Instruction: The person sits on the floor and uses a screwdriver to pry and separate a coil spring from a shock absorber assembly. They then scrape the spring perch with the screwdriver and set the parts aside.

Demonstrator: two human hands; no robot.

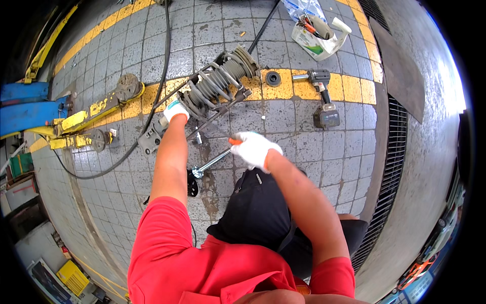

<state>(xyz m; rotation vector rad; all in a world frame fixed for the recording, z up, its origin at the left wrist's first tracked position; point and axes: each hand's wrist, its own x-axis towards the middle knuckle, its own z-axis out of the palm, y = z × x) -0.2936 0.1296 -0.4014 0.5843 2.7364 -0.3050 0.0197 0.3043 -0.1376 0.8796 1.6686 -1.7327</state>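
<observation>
A strut with a grey coil spring [215,83] lies slantwise on the tiled floor, and long rods with hooks run alongside the coils. White-gloved, my left hand [176,111] is closed around the strut's lower end, beside its metal bracket [150,140]. My right hand [253,150], gloved too, grips an orange-handled screwdriver [235,141]. Its thin shaft points up and left toward the spring; whether the tip touches is unclear. Below it, a shiny metal bar [215,159] slants down to a round fitting by a black part. A small silver socket [199,138] lies between my hands.
Right of the spring lie a black rubber ring [273,78] and a cordless impact wrench [321,96]. A cut white jug [316,43] holds tools farther off. A black hose [164,76] curves past the strut. Yellow lift arms [96,111] reach in from the left; a floor grate [390,167] runs along the right.
</observation>
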